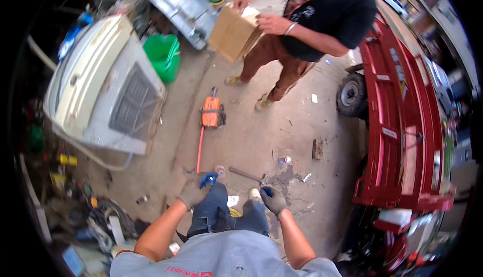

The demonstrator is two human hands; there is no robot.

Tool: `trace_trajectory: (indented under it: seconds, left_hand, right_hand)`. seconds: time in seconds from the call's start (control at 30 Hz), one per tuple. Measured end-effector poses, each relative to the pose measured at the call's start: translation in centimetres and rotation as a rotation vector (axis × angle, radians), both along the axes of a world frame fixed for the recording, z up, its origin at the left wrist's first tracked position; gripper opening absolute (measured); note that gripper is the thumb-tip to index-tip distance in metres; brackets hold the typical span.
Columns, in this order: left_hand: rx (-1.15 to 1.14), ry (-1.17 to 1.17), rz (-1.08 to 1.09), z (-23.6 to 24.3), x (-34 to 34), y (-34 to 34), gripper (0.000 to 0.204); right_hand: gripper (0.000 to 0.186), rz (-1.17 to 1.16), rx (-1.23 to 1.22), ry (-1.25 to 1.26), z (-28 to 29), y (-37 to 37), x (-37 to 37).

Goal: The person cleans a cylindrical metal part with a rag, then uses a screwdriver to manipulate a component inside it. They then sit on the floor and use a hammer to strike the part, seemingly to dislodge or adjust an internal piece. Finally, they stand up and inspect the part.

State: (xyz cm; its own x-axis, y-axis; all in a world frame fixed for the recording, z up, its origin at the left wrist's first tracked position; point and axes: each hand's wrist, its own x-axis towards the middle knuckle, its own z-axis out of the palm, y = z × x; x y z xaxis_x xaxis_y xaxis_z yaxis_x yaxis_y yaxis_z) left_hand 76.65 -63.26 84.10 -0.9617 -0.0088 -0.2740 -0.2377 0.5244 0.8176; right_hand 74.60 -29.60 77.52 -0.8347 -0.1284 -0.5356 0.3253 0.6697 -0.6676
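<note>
Grey gloves, two in number, cover our two hands, and both hang before our jeans [214,204]. At the fingers of our left hand [195,194] we see one patch of bright blue; we cannot tell whether it is glove coating or a grasped object. Our right hand [275,200] has its fingers bent, and we cannot tell if they close on something.

One hammer [245,174] lies on the concrete floor [246,136] between our hands and just ahead, its head near the right one. Beyond our left hand lies one orange-and-black power tool [213,113], with one long red rod [200,149] stretching from it toward us. We count also one can [285,160] and one rough block [317,148], both on the right.

One co-worker [327,15] stands ahead, two hands on one cardboard box [234,34]. For moving, we have the floor's middle strip: its left edge is bounded by one pale machine housing [95,86] and one green bucket [168,66], its right edge by one red cargo bed [385,121] with one visible wheel [351,94].
</note>
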Motion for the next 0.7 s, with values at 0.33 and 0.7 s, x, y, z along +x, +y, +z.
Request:
trace_trajectory:
  seconds: [0.33,0.7]
  left_hand:
    - [0.06,-0.073,0.381,-10.3,8.7,15.9,0.028]
    - [0.255,-0.751,0.658,-39.9,20.2,21.5,0.03]
  right_hand:
    - [0.03,0.006,-0.204,-0.572,-24.9,7.5,-3.3]
    - [0.058,-0.789,-0.558,-1.111,-64.5,8.7,-2.4]
